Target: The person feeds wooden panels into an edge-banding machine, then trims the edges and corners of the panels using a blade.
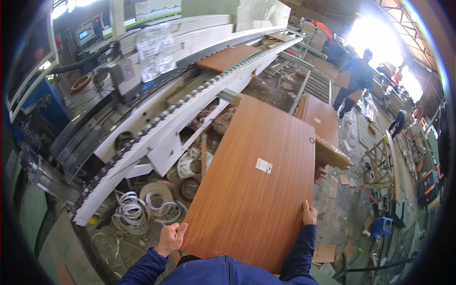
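A large brown wood-grain panel (247,199) stretches out in front of my body, with a small white label (264,165) stuck near its middle and a round hole by its far right edge. My left hand (172,239) grips the near left corner, thumb on top. Along the right edge, my right hand (309,213) is closed on the board, thumb upward and the other fingers mostly hidden below. Past the panel's far right side lies a stack of similar brown panels (322,116).
On the left runs a long machine with a toothed conveyor rail (190,95), another brown panel (228,58) on it. Coils of white edge strip (130,209) lie on the floor beneath. A person (355,80) stands at the far right. A blue stool (381,227) and scraps lie right.
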Demonstrator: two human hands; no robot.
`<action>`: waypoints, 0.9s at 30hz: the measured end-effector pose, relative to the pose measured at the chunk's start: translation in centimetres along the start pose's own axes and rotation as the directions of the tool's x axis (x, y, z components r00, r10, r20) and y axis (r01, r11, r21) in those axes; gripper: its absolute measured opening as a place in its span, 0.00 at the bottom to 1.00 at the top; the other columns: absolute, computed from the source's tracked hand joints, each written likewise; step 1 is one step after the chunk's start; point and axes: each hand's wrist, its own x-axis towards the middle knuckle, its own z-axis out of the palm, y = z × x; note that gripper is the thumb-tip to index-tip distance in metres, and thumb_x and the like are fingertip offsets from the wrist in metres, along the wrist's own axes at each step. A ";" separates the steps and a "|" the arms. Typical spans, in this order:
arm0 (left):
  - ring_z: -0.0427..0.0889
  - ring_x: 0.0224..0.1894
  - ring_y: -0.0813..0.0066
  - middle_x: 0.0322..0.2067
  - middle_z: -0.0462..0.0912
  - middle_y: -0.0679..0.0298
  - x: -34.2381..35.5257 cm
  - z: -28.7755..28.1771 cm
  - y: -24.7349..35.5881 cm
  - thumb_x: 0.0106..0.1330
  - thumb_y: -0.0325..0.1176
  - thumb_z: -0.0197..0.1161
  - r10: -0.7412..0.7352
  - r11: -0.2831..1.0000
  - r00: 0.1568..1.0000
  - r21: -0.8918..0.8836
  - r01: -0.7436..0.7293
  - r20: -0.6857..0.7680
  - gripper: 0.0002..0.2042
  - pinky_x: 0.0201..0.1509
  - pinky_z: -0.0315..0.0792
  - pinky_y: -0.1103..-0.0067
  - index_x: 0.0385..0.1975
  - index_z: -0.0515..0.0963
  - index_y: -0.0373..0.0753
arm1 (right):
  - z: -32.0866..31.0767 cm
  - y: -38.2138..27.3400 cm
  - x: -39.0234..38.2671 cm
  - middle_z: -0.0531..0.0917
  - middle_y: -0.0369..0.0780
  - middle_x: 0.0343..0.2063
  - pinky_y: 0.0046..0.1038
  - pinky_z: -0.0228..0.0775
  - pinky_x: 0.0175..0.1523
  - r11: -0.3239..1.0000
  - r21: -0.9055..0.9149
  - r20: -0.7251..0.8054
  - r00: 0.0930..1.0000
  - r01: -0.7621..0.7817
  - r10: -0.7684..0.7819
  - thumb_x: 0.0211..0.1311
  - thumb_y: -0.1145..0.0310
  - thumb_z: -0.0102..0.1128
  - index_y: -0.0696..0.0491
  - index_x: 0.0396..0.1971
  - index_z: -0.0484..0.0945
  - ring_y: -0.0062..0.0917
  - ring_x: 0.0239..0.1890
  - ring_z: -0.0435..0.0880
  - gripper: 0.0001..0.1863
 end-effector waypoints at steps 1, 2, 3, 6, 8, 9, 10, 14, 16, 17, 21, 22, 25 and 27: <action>0.65 0.12 0.55 0.10 0.64 0.50 -1.7 -1.8 -1.3 0.67 0.52 0.51 -0.013 1.000 1.000 0.005 0.013 -0.007 0.28 0.18 0.57 0.68 0.12 0.66 0.33 | 0.9 -2.2 -2.0 0.70 0.41 0.08 0.33 0.60 0.22 1.000 0.002 0.046 0.999 0.001 -0.001 0.56 0.47 0.61 0.64 0.10 0.71 0.21 0.17 0.67 0.32; 0.63 0.12 0.64 0.09 0.63 0.53 -3.4 -3.9 -2.5 0.68 0.50 0.51 -0.062 0.996 0.997 -0.074 0.058 -0.053 0.27 0.17 0.56 0.69 0.12 0.66 0.33 | 2.4 -3.9 -4.1 0.70 0.41 0.08 0.33 0.60 0.22 1.000 0.002 0.061 0.998 0.004 -0.004 0.56 0.47 0.61 0.64 0.10 0.71 0.21 0.17 0.67 0.32; 0.61 0.12 0.73 0.08 0.61 0.56 -5.1 -5.6 -3.5 0.68 0.48 0.52 -0.108 0.983 0.989 -0.161 0.091 -0.098 0.26 0.17 0.55 0.71 0.13 0.66 0.32 | 3.6 -5.6 -6.1 0.70 0.41 0.08 0.33 0.60 0.22 0.999 0.034 0.087 0.996 0.029 -0.032 0.56 0.47 0.61 0.64 0.10 0.71 0.21 0.17 0.67 0.32; 0.58 0.16 0.82 0.08 0.58 0.60 -9.9 -10.1 -6.5 0.68 0.46 0.53 -0.210 0.969 0.963 -0.168 0.183 -0.166 0.25 0.17 0.54 0.73 0.13 0.65 0.32 | 7.2 -10.7 -10.5 0.69 0.43 0.08 0.32 0.61 0.22 0.990 0.096 0.153 0.981 0.103 -0.117 0.55 0.46 0.60 0.64 0.10 0.71 0.21 0.17 0.68 0.32; 0.58 0.15 0.81 0.08 0.59 0.61 -12.6 -12.1 -7.9 0.68 0.46 0.53 -0.253 0.954 0.942 -0.217 0.205 -0.222 0.26 0.17 0.53 0.73 0.12 0.64 0.32 | 10.1 -12.9 -12.3 0.70 0.43 0.08 0.31 0.62 0.23 0.982 0.031 0.238 0.953 0.186 -0.188 0.54 0.46 0.61 0.64 0.10 0.72 0.20 0.17 0.69 0.32; 0.58 0.15 0.81 0.08 0.59 0.62 -14.1 -12.8 -9.0 0.68 0.46 0.54 -0.278 0.949 0.927 -0.221 0.224 -0.253 0.26 0.17 0.53 0.73 0.11 0.64 0.32 | 11.4 -13.8 -13.1 0.71 0.43 0.08 0.31 0.63 0.24 0.976 0.006 0.258 0.943 0.218 -0.212 0.53 0.46 0.61 0.65 0.11 0.73 0.20 0.17 0.70 0.32; 0.58 0.15 0.81 0.08 0.59 0.63 -15.5 -13.3 -9.8 0.68 0.45 0.54 -0.312 0.940 0.906 -0.231 0.251 -0.285 0.26 0.17 0.53 0.73 0.11 0.63 0.33 | 12.4 -15.2 -14.2 0.71 0.43 0.08 0.31 0.63 0.24 0.970 0.013 0.275 0.932 0.242 -0.236 0.53 0.46 0.61 0.65 0.11 0.73 0.20 0.17 0.70 0.32; 0.57 0.16 0.84 0.08 0.58 0.68 -19.6 -15.1 -10.3 0.67 0.43 0.55 -0.414 0.889 0.833 -0.360 0.283 -0.367 0.25 0.17 0.52 0.75 0.09 0.62 0.34 | 15.3 -18.2 -17.8 0.70 0.39 0.08 0.30 0.61 0.23 0.951 0.080 0.423 0.854 0.298 -0.303 0.55 0.46 0.61 0.64 0.11 0.73 0.19 0.17 0.68 0.32; 0.57 0.17 0.86 0.10 0.60 0.71 -21.2 -16.0 -11.1 0.65 0.41 0.57 -0.475 0.848 0.791 -0.441 0.294 -0.386 0.23 0.18 0.52 0.76 0.10 0.63 0.36 | 15.9 -19.3 -18.7 0.69 0.32 0.11 0.27 0.58 0.22 0.973 0.171 0.568 0.791 0.157 -0.227 0.57 0.48 0.60 0.61 0.13 0.74 0.16 0.18 0.65 0.29; 0.58 0.18 0.86 0.11 0.61 0.72 -21.3 -16.4 -11.8 0.65 0.40 0.58 -0.479 0.858 0.746 -0.426 0.287 -0.462 0.22 0.19 0.53 0.77 0.11 0.64 0.37 | 16.6 -19.2 -18.9 0.69 0.31 0.13 0.25 0.57 0.23 0.974 0.204 0.631 0.749 0.095 -0.205 0.58 0.49 0.61 0.60 0.16 0.75 0.15 0.19 0.63 0.27; 0.64 0.21 0.84 0.16 0.68 0.72 -22.7 -19.5 -18.1 0.64 0.45 0.58 -0.584 0.806 0.497 -0.531 0.261 -0.642 0.21 0.23 0.58 0.79 0.14 0.69 0.38 | 17.8 -20.1 -22.7 0.81 0.36 0.32 0.22 0.70 0.37 0.885 0.337 0.842 0.524 -0.321 -0.130 0.60 0.59 0.62 0.62 0.37 0.78 0.19 0.33 0.77 0.18; 0.68 0.22 0.83 0.18 0.71 0.71 -23.6 -20.5 -19.1 0.65 0.48 0.57 -0.625 0.772 0.442 -0.591 0.231 -0.643 0.21 0.24 0.62 0.79 0.16 0.71 0.38 | 17.9 -20.4 -23.8 0.81 0.39 0.39 0.25 0.72 0.44 0.879 0.297 0.889 0.444 -0.372 -0.113 0.61 0.63 0.61 0.63 0.43 0.76 0.22 0.39 0.80 0.19; 0.81 0.38 0.71 0.38 0.81 0.64 -23.4 -21.0 -14.5 0.66 0.53 0.54 -0.759 0.360 0.466 -0.890 -0.280 -0.454 0.22 0.43 0.74 0.75 0.42 0.75 0.36 | 17.4 -22.0 -28.0 0.81 0.39 0.40 0.26 0.73 0.44 0.791 0.378 0.899 0.396 -0.481 -0.189 0.62 0.63 0.59 0.62 0.44 0.75 0.24 0.39 0.80 0.18; 0.80 0.41 0.72 0.42 0.80 0.63 -23.5 -18.4 -12.0 0.66 0.51 0.54 -0.724 0.363 0.501 -0.879 -0.310 -0.475 0.23 0.46 0.74 0.75 0.46 0.74 0.35 | 17.0 -23.1 -30.5 0.80 0.39 0.43 0.29 0.77 0.43 0.775 0.365 0.925 0.293 -0.516 -0.241 0.64 0.63 0.56 0.59 0.49 0.72 0.26 0.39 0.82 0.18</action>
